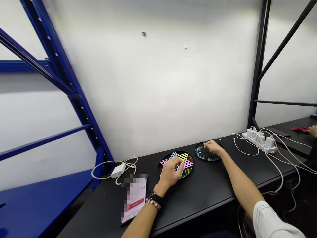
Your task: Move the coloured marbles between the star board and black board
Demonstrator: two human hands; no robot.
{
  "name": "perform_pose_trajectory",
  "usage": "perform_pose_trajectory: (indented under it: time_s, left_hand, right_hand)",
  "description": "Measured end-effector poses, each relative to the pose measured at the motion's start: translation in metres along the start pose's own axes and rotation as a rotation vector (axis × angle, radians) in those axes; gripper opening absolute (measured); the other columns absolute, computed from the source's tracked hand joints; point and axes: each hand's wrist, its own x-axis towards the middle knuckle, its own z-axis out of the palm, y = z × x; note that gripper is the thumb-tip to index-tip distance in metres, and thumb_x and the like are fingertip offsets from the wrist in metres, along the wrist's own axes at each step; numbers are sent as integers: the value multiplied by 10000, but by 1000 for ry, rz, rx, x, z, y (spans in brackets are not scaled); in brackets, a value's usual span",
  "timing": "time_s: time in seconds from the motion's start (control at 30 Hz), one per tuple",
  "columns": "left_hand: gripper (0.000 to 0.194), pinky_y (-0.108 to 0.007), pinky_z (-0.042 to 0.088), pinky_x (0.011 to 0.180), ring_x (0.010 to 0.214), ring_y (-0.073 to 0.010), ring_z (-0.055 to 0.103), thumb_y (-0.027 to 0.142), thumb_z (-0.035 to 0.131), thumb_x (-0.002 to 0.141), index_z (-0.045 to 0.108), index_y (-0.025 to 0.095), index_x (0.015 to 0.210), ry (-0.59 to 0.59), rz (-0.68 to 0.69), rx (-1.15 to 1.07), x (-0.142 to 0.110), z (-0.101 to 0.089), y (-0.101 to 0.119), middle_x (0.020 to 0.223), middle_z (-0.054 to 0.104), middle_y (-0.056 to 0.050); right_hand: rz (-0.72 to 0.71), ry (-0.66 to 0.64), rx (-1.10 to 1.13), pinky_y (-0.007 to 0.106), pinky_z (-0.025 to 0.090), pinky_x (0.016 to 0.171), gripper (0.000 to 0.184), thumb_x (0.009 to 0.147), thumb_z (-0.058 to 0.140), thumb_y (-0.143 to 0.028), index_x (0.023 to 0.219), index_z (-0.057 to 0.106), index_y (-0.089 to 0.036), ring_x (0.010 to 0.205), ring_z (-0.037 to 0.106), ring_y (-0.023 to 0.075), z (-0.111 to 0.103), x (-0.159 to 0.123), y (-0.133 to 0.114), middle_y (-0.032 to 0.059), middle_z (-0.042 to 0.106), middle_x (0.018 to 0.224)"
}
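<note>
Black trays [205, 154] lie under the half-curled left hand [170, 171] and bunched right hand [213, 147], any grip unclear.

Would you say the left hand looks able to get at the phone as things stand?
Probably yes: the phone lies close to the left hand, with nothing visible standing between them.

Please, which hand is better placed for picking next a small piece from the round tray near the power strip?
Probably the right: the right hand is over that round tray, while the left hand is over the star board, farther away.
</note>
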Motion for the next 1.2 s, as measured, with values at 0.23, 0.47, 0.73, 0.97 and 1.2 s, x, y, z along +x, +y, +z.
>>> perform_pose_trajectory:
  time_s: [0.23, 0.47, 0.73, 0.97, 1.2]
  left_hand:
    - [274, -263, 395, 601, 608, -125, 492, 307, 451, 922, 537, 207, 681, -4, 13, 5, -1, 1, -1, 688, 560, 9]
    - [289, -260, 394, 597, 607, -126, 490, 311, 437, 928, 533, 206, 676, -10, 21, 7, 0, 0, 0, 679, 559, 6]
    - [289, -261, 404, 595, 592, -125, 490, 325, 445, 924, 516, 209, 669, -7, 7, 3, 0, 0, 0, 683, 565, 7]
    - [284, -258, 403, 595, 610, -129, 501, 320, 447, 919, 528, 208, 671, -1, 20, 12, 0, 1, -1, 675, 562, 8]
    - [291, -263, 406, 609, 624, -132, 501, 334, 431, 931, 530, 207, 688, -20, 9, 11, -1, 2, -3, 689, 561, 2]
  right_hand:
    - [-112, -77, -470, 204, 330, 528, 288, 766, 658, -374, 597, 566, -160, 557, 506, 104, 26, -8, -9, -11, 539, 565]
    - [-85, -35, -829, 330, 462, 752, 382, 857, 526, -526, 841, 678, -175, 906, 658, 280, 40, -23, -23, 140, 695, 972]
    - [-195, 31, -931, 366, 460, 849, 507, 926, 399, -561, 927, 713, -164, 998, 649, 294, 52, -28, -23, 173, 690, 1046]
    - [-210, 83, -933, 378, 459, 857, 602, 928, 341, -617, 962, 717, -149, 1009, 643, 306, 57, -28, -24, 194, 681, 1063]
    - [-232, 133, -915, 346, 450, 855, 600, 908, 368, -652, 969, 700, -155, 992, 640, 275, 60, -21, -17, 172, 675, 1049]
